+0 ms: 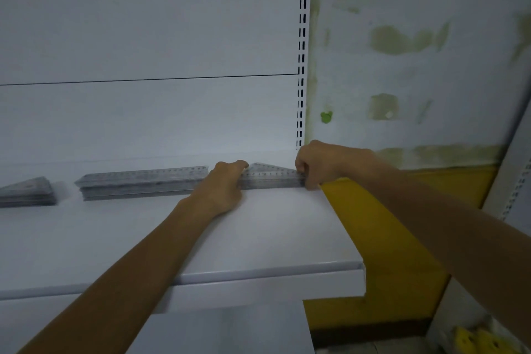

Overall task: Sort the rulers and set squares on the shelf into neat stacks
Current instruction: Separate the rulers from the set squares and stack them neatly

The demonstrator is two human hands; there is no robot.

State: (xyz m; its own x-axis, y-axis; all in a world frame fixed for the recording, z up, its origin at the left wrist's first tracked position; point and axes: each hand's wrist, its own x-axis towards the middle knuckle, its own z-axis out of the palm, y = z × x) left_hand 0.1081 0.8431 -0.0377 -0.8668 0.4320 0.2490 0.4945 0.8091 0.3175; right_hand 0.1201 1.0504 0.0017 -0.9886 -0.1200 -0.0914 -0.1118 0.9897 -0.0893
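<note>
The shelf (273, 238) looks like painted sheet metal, smooth and matt white, as does the slotted upright (302, 52) at its back corner. The stacked rulers (143, 181) and the set squares (270, 174) pressed between the bare left hand (222, 190) and right hand (319, 164) seem to be clear, slightly glossy plastic with printed scales, though blur makes this uncertain. The wall (416, 80) is matt, patchy plaster, stained green, with a yellow painted band below.

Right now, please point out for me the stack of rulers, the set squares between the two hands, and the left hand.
stack of rulers (138, 181): head view, top ruler's middle.
set squares between the hands (270, 174): head view, printed scale on top piece.
left hand (222, 188): head view, back of hand.
</note>
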